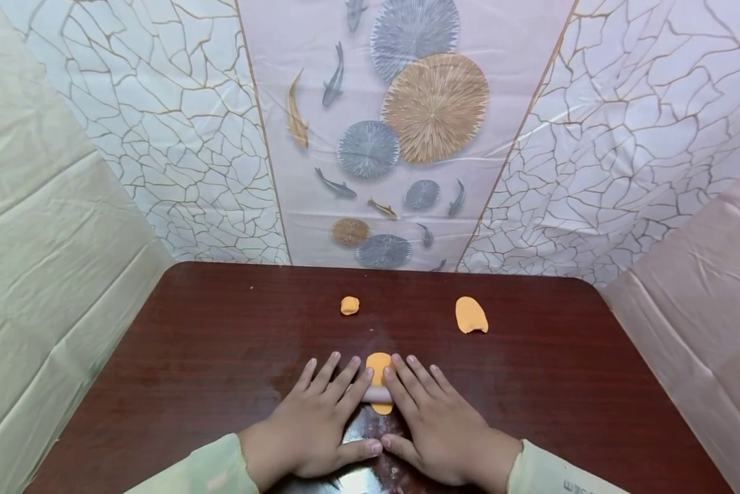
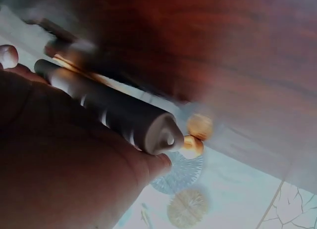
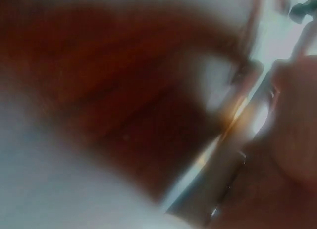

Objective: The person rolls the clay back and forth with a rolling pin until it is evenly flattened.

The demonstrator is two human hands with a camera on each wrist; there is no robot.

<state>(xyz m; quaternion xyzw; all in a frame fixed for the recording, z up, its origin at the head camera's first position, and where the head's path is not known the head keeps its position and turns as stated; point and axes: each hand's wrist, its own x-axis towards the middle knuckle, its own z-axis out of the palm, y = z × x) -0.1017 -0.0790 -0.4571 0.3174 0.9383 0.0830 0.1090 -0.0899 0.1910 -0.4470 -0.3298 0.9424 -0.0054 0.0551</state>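
Orange dough (image 1: 379, 365), between left hand (image 1: 319, 420) and right hand (image 1: 436, 424), both spread over roller (image 1: 377, 394): probably soft, tearable; lift by edge.

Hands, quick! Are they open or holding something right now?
Left hand: open, fingers straight, resting on the pale roller.
Right hand: open, fingers straight, resting on the same roller.

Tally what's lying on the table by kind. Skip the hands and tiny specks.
Roller: 1
Flat orange pieces: 2
Small orange lump: 1
Total: 4
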